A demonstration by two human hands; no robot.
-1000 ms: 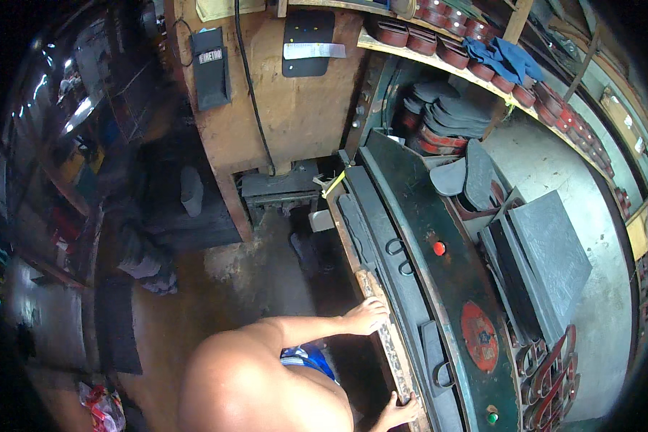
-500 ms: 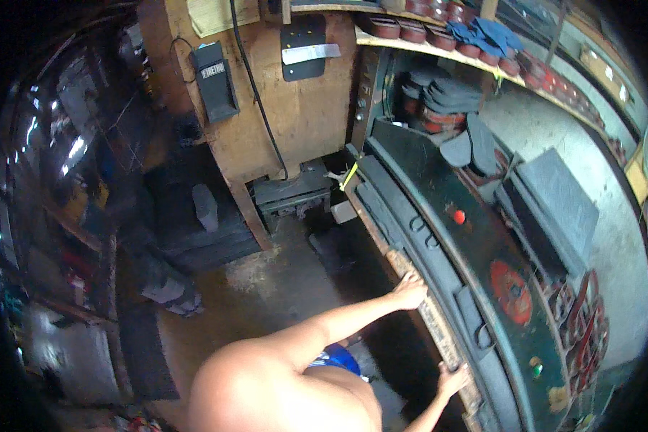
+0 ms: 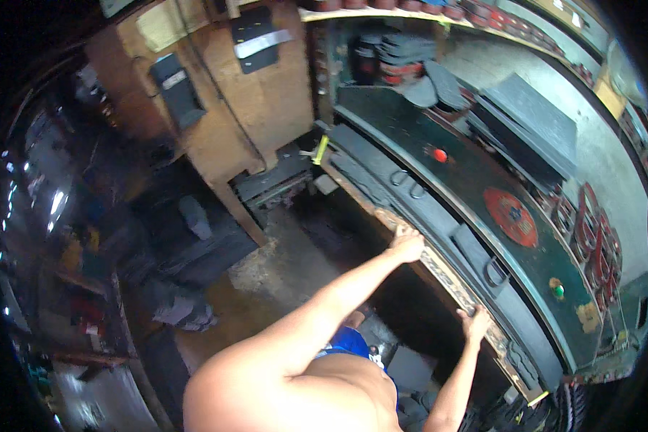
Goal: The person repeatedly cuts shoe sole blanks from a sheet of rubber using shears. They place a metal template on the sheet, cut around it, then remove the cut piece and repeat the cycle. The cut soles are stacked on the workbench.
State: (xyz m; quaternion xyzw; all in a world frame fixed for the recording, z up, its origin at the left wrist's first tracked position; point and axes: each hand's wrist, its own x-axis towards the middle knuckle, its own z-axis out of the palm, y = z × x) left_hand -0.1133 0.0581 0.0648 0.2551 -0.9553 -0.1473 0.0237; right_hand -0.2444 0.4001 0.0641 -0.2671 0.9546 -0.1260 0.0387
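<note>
My left hand is curled over the worn wooden edge board along the front of a dark green machine. Farther down the same board, to the right, my right hand has its fingers bent over the rim. Just behind both hands lies a long grey-black sheet in the machine's slot, with cut-out wavy shapes at its ends. A dark loop-shaped cutting die sits on the sheet beyond my right hand, and another pair of loops beyond my left.
The green machine top carries a red button, a green button and a round red emblem. Behind it are stacked grey sheets, sole-shaped pieces and hanging red loops. A wooden partition stands at left.
The view has turned and shifted, so the machine's right end now shows. Both hands stay on the wooden edge board.
</note>
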